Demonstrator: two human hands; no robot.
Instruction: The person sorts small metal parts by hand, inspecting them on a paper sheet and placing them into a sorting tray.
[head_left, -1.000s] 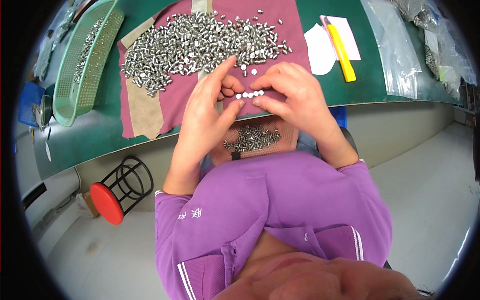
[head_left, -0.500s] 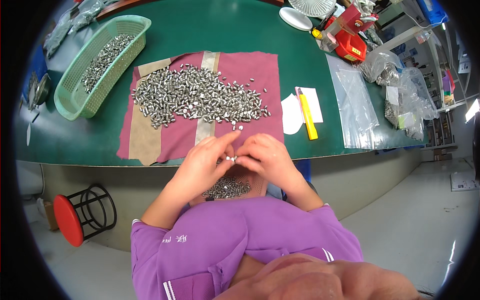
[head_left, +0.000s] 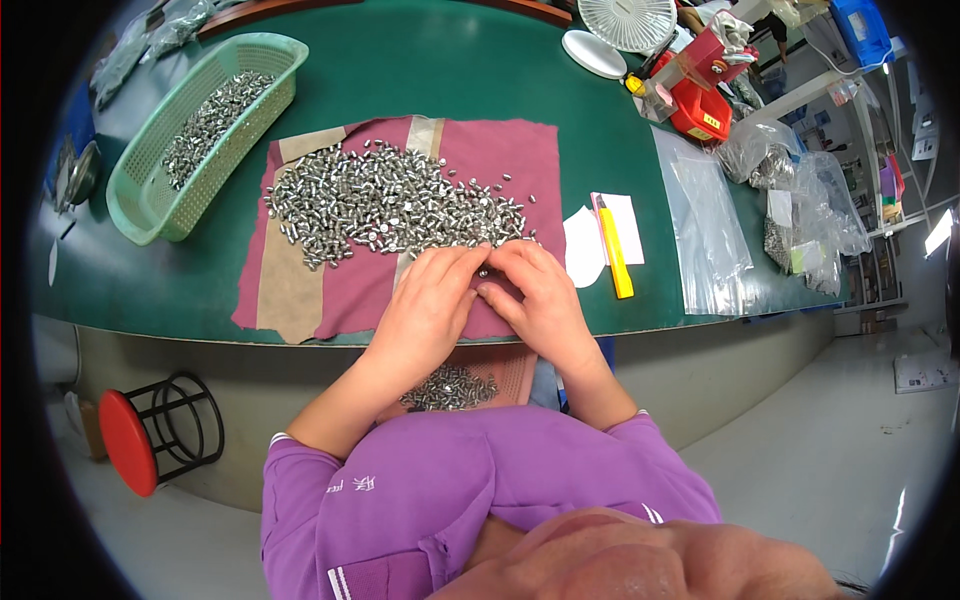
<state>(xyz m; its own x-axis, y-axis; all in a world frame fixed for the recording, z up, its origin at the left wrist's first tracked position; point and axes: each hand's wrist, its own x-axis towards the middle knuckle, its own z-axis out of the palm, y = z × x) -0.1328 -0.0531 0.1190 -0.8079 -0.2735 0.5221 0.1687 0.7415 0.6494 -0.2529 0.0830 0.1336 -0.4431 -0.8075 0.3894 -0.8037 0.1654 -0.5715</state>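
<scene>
A heap of small shiny metal barrel-shaped pieces (head_left: 385,200) is spread over a maroon cloth (head_left: 500,150) with beige and grey stripes. Both hands meet at the heap's near edge. My left hand (head_left: 432,300) has its fingers bent and pressed together, the tips touching the nearest pieces; whatever they hold is hidden. Facing it, my right hand (head_left: 540,300) keeps thumb and forefinger apart. One loose metal piece (head_left: 484,271) shows in the gap between the hands. Below my wrists, a pink basket (head_left: 515,372) at my lap contains more such pieces.
A green perforated basket (head_left: 150,215) with more pieces stands at left. On the right lie a yellow cutter-like tool (head_left: 615,250), white paper (head_left: 583,250) and clear plastic bags (head_left: 705,220). A red container (head_left: 700,110) and fan (head_left: 628,20) are farther back. A red stool (head_left: 128,443) stands lower left.
Both hands have moved forward from over the lap basket to the near edge of the heap. Small pieces seen between the fingertips before no longer show there.
</scene>
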